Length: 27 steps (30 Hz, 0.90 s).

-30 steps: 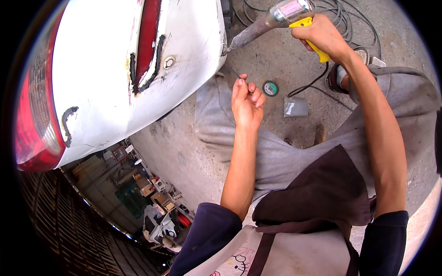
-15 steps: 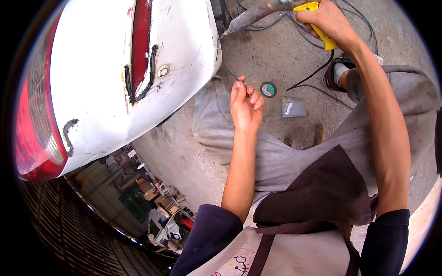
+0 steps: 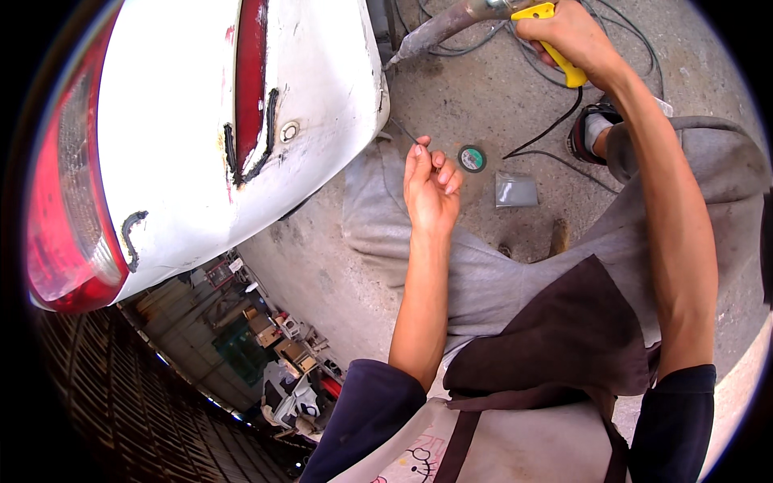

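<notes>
My right hand is wrapped round the yellow handle of a hot-air gun. Its stained metal tube points left, and the nozzle tip is at the right edge of a white car bumper. Below it, my left hand pinches a thin dark rod between thumb and fingertips. The rod slants up and left to the bumper's edge; its far end is hard to make out. Dark, rough beads of material run along cracks beside the red strip in the bumper.
A roll of black tape and a small clear packet of grey material lie on the concrete floor. Cables trail behind them. A red tail light is at far left. Boxes and clutter stand lower left.
The bumper appears slightly farther right and lower in the picture, as do the tape and packet. Both hands keep the same grips.
</notes>
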{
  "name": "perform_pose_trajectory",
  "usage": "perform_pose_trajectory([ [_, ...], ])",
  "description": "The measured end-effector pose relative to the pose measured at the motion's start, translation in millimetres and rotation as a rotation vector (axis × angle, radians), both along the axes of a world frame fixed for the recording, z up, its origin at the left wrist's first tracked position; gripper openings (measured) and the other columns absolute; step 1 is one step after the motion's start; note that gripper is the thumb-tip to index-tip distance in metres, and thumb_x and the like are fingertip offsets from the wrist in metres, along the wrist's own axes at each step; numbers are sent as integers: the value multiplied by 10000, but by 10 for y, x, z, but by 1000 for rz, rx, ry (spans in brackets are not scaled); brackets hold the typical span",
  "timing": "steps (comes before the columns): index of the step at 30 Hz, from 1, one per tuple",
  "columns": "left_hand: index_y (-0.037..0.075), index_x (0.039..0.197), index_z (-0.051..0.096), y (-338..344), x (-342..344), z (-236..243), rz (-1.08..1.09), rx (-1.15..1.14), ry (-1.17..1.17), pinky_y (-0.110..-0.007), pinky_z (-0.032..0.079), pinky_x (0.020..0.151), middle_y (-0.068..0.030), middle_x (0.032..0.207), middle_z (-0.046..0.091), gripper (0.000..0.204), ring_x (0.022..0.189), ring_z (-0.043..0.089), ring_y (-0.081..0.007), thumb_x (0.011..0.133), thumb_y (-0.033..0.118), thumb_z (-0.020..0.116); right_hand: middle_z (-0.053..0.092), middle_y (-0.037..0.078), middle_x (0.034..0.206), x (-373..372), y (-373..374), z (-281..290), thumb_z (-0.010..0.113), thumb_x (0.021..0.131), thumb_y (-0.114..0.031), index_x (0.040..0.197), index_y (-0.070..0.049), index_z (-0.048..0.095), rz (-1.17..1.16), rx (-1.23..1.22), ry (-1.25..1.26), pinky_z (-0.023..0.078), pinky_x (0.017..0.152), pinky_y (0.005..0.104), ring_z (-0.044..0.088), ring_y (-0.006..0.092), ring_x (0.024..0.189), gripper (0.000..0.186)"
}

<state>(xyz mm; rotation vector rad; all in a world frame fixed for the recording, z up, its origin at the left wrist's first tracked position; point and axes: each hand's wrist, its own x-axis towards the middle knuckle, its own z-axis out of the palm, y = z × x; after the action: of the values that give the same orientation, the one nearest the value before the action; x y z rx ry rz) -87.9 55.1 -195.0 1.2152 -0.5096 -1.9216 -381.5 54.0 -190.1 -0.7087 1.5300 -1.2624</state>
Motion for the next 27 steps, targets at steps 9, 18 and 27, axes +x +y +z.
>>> perform_pose_trajectory([
  [9,98,1138,484,28,-38,-21,-4,8,-24,-230,325,479,-26,776,438,178,596,371,-109,1013,218,444,567,47,543,31,-3,9,649,720,-113,600,-30,573,-28,17,-28,414,422,266,527,116,446,165],
  [18,94,1132,489,13,-7,-16,7,11,-3,-231,323,479,-27,773,440,175,594,370,-109,1013,214,444,568,49,536,10,-19,35,651,711,-108,586,-19,575,-1,27,-8,410,429,267,530,115,453,171],
  [27,96,1140,486,24,47,-50,7,11,10,-231,324,476,-28,779,444,179,597,372,-110,1009,213,455,569,50,531,44,-31,51,647,709,-110,573,-24,573,10,34,17,409,432,271,528,119,452,177],
])
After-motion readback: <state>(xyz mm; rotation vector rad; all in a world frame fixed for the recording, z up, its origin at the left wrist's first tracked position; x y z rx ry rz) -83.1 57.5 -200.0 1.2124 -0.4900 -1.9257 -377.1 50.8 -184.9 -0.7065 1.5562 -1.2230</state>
